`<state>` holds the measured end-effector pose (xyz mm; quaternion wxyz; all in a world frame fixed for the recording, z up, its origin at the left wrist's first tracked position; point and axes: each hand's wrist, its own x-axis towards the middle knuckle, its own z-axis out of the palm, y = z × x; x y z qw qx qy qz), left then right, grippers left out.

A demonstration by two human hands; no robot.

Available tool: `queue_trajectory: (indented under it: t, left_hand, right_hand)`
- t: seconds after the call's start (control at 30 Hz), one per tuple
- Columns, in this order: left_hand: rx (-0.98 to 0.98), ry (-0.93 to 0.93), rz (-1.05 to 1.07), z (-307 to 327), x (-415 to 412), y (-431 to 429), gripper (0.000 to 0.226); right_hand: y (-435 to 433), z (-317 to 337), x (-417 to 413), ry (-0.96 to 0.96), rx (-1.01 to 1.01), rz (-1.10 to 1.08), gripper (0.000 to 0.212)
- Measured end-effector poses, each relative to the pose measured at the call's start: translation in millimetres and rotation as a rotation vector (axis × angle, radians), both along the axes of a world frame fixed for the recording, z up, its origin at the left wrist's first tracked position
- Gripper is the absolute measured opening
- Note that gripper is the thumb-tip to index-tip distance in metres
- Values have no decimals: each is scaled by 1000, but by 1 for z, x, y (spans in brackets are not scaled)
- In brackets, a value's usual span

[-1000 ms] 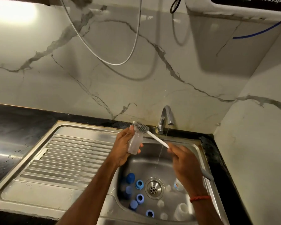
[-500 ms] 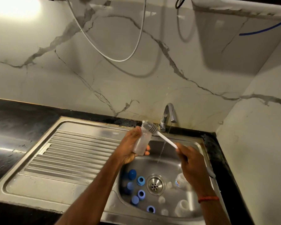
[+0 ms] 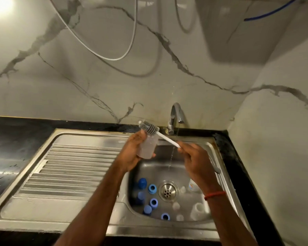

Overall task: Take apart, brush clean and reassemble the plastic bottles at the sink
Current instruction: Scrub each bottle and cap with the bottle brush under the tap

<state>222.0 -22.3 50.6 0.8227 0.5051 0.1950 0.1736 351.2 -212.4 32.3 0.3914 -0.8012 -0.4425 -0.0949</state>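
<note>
Above sink (image 3: 43,212), left hand (image 3: 132,154) gripping near-upright bottle (image 3: 148,148), right hand (image 3: 196,162) gripping brush (image 3: 167,138), long axis slanting up-left to bottle mouth

One wide-angle view from the person's head. Faces forward and down, close over the sink (image 3: 153,169); marble wall (image 3: 114,82) fills the frame's upper half.
</note>
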Motion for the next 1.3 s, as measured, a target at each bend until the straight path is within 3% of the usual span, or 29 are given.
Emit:
queue_trajectory:
  t: [0.13, 0.4, 0.6, 0.77, 0.93, 1.1, 1.23, 1.3]
  left_hand:
    - [25, 52, 54, -1, -2, 10, 60]
    - [-49, 12, -9, 3, -3, -6, 50]
    - [-117, 45, 41, 0, -10, 5, 62]
    - [-136, 50, -43, 4, -6, -2, 67]
    - [-212, 46, 0, 4, -8, 16, 72]
    - [-225, 35, -123, 8, -6, 14, 72]
    - [-220, 10, -201, 3, -6, 16, 98]
    - [-148, 6, -223, 0, -7, 15, 79]
  right_hand:
    - [-4, -3, 2, 33, -9, 3, 41]
    - [14, 0, -15, -63, -53, -45, 25]
    - [-17, -23, -4, 7, -24, -38, 37]
    - [9, -8, -19, -39, -6, -25, 26]
    - [-8, -15, -13, 32, 25, -53, 32]
    - [-9, -25, -22, 90, 68, -89, 26]
    - [-13, -27, -25, 113, 45, -149, 23]
    - [-22, -27, -27, 125, 38, -183, 24]
